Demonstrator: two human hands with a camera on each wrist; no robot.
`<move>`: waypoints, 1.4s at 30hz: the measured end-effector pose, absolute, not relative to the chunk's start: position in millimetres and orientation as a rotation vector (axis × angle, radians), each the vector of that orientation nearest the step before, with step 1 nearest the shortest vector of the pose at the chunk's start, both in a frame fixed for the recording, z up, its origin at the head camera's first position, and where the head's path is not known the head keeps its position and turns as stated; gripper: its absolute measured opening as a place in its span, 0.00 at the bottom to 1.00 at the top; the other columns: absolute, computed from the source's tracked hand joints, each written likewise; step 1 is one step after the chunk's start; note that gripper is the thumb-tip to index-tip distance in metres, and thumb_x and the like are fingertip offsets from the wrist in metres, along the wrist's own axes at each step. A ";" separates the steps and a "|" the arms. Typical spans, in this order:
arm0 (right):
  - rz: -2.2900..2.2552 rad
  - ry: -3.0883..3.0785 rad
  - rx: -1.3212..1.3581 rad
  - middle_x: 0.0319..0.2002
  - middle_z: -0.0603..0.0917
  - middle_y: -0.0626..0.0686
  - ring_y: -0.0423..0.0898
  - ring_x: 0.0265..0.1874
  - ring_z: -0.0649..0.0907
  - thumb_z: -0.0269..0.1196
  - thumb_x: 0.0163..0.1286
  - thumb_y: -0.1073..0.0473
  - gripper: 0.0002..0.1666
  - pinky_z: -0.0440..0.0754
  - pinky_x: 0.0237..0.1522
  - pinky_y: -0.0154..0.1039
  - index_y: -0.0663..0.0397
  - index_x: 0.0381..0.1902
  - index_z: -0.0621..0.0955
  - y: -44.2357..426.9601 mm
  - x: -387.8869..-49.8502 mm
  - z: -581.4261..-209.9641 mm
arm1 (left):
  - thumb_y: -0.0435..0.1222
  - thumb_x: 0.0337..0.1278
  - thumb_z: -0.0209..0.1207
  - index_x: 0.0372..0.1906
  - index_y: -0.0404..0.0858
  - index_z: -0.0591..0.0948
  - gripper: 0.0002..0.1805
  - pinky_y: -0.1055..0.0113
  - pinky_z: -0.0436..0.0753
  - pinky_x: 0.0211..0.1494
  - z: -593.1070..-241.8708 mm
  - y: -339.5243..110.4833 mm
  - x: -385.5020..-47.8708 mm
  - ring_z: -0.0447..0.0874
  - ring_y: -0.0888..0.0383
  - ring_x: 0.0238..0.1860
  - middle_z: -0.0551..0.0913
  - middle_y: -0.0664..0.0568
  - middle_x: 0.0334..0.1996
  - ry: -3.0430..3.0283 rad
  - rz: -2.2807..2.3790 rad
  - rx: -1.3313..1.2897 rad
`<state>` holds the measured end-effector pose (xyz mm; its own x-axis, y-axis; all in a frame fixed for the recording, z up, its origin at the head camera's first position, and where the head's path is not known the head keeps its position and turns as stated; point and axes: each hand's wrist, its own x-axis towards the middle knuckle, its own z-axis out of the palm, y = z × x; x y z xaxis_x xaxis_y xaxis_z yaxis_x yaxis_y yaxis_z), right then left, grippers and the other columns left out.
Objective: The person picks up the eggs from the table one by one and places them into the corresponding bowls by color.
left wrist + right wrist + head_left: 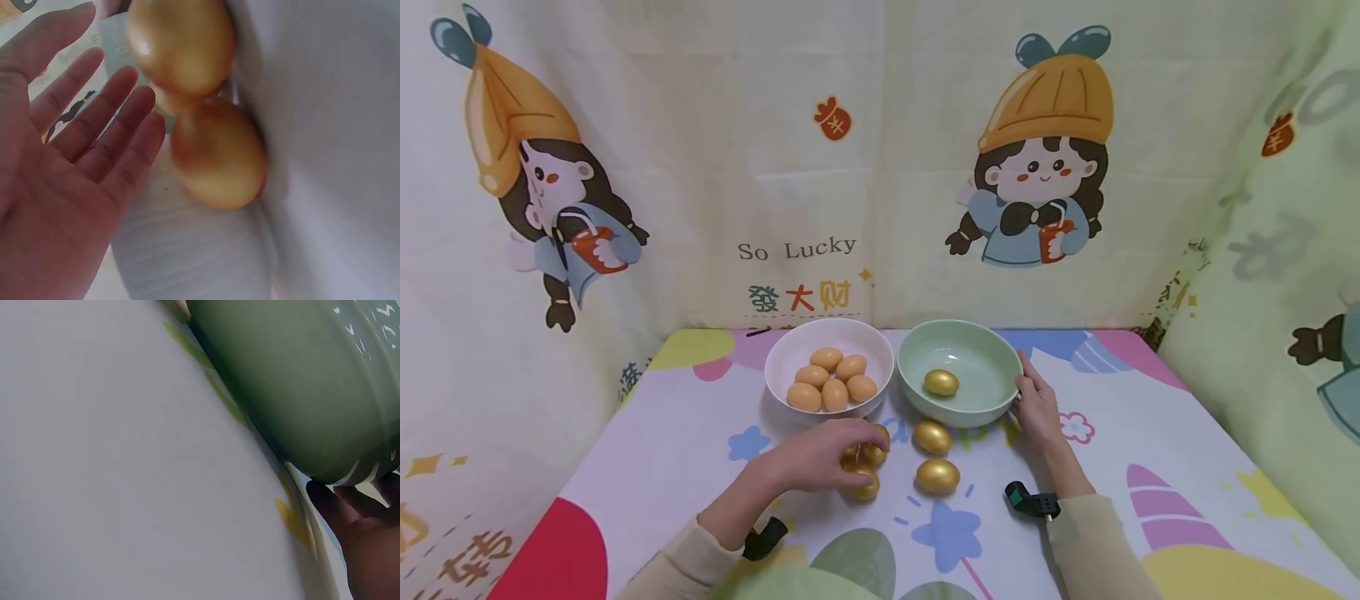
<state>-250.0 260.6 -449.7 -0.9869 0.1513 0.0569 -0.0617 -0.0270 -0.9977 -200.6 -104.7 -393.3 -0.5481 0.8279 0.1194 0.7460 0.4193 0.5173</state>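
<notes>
My left hand (823, 454) reaches over a cluster of golden eggs (865, 485) on the table, partly hiding them. In the left wrist view its fingers are spread and extended, beside the golden eggs (219, 153) but apart from them. Against the outer right side of a green bowl (958, 408) rests my right hand (1041, 412); the right wrist view shows its fingertips touching the bowl wall (300, 381). Inside that bowl lies one golden egg (942, 382). Two more, an upper golden egg (932, 437) and a lower golden egg (937, 476), lie in front of it.
A white bowl (778, 379) holding several brown eggs (835, 395) stands left of the green bowl, close beside it. The patterned tablecloth (685, 467) covers the table. Printed curtains (700, 167) hang behind and at both sides.
</notes>
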 end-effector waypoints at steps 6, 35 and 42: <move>2.172 -2.056 -0.095 0.80 0.48 0.46 0.49 0.75 0.58 0.40 0.82 0.59 0.33 0.63 0.69 0.42 0.46 0.81 0.51 262.4 -249.3 -452.0 | 0.39 0.56 0.71 0.54 0.44 0.83 0.20 0.62 0.72 0.65 -402.4 -104.6 -194.8 0.75 0.58 0.58 0.81 0.60 0.52 2.578 0.688 1.351; 2.051 -2.133 -0.172 0.80 0.49 0.42 0.46 0.76 0.56 0.41 0.82 0.57 0.32 0.61 0.71 0.44 0.42 0.81 0.52 261.4 -242.8 -448.2 | 0.31 0.51 0.73 0.48 0.46 0.82 0.19 0.68 0.77 0.55 -402.5 -106.3 -185.4 0.75 0.63 0.47 0.78 0.59 0.45 2.648 0.458 1.462; 2.054 -2.140 -0.150 0.79 0.49 0.41 0.44 0.76 0.55 0.40 0.83 0.57 0.32 0.59 0.72 0.43 0.43 0.81 0.52 260.0 -241.3 -452.5 | 0.32 0.50 0.72 0.50 0.48 0.83 0.21 0.67 0.76 0.58 -407.0 -112.2 -188.4 0.74 0.65 0.50 0.79 0.65 0.47 2.570 0.654 1.373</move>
